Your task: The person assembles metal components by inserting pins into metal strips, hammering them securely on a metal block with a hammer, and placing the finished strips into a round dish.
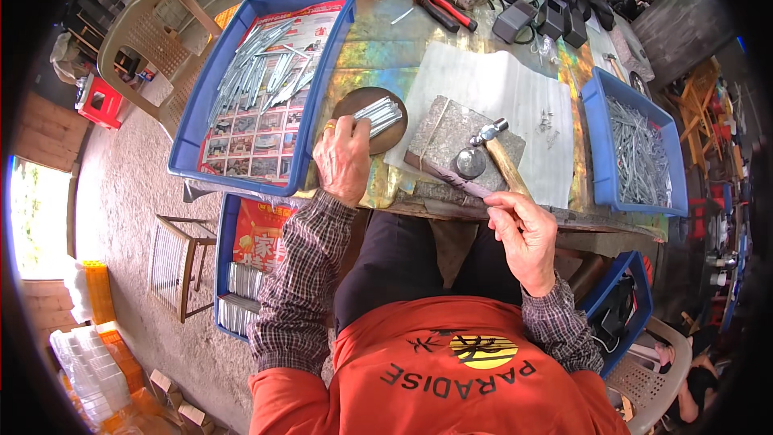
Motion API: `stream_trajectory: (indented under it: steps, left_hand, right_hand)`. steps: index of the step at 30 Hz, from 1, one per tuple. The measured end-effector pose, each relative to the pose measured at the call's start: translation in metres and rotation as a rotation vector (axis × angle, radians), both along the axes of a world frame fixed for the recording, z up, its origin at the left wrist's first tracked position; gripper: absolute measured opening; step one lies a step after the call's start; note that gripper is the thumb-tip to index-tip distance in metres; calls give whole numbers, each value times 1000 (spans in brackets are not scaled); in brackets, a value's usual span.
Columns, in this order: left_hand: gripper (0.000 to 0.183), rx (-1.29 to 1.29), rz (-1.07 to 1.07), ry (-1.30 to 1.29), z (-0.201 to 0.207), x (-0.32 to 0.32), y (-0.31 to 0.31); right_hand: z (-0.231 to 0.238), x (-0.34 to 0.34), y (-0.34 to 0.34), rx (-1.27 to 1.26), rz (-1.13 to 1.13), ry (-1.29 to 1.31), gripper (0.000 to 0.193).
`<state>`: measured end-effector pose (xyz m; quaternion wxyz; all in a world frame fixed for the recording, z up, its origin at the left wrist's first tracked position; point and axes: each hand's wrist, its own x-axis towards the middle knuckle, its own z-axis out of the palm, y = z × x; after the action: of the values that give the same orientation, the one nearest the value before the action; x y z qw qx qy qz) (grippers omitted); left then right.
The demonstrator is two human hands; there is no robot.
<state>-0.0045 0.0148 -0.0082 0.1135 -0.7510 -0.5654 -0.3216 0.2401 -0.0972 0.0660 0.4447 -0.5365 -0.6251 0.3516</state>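
Note:
My left hand (345, 159) rests at the near left of a round brown dish (385, 142), its fingers curled against the ends of several silvery metal strips (380, 115). Whether it grips one is hidden. My right hand (525, 240) has thumb and forefinger pinched by the end of a dark, narrow bar (451, 178); what they hold, if anything, I cannot make out. The bar lies along the near side of a grey stone block (439, 125). On the block are a round metal knob (470, 163) and a hammer (506, 163), its wooden handle reaching toward my right hand.
A blue tray (183, 141) of loose metal strips stands left, a blue bin (600, 141) of thin metal pieces right. White sheeting (555, 161) lies under the block. Red-handled pliers (455, 12) and black boxes (515, 22) are farther back. A plastic chair (149, 40) stands beyond the left tray.

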Motion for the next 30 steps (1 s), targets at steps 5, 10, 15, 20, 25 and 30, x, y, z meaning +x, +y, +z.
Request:
stream_trajectory:
  steps: [5,10,15,20,25,30]
  left_hand:
    - [16,-7,-126,-177,30,0,-21]
    - [8,-69,-232,-302,61,3,-38]
    - [4,-5,-38,-143,74,-56,-2]
    - [10,-290,171,50,52,-140,56]
    - [11,-430,193,72,26,-163,81]
    - [14,-488,238,147,18,-151,93]
  right_hand:
    - [-1,1,1,-11,-2,-10,12]
    - [0,0,1,-27,-7,-24,10]
    - [0,5,0,-17,-26,-43,10]
    - [4,4,5,4,-32,-57,10]
    - [5,-1,8,6,-7,-105,10]
    - [5,-2,11,-1,-4,-129,9]
